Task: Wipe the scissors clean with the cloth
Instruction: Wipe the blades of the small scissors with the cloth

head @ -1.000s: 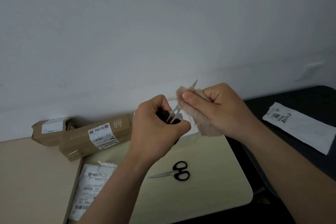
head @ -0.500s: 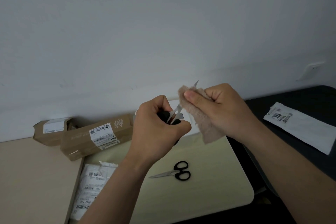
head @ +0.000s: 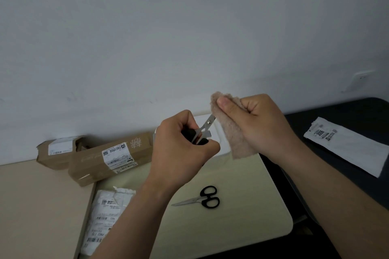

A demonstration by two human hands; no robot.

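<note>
Low in the frame, a pale table [head: 242,216] held a torn white mailer [head: 103,216] at lower left and spare scissors [head: 202,197] with black handles, lying flat near the middle. Above them, at centre, two bare forearms reached in. The left hand [head: 181,149] was curled round the black handles of the scissors [head: 205,130], blades pointing up and right. The blade tips were hidden in the cloth [head: 233,132], a fuzzy tan rag that the right hand [head: 259,124] pinched between thumb and curled fingers, its lower end hanging loose. Farther back at left, two brown boxes [head: 111,157] lay against the grey wall [head: 189,38]. At right, a white packet [head: 345,145] lay on a dark surface [head: 336,115].
</note>
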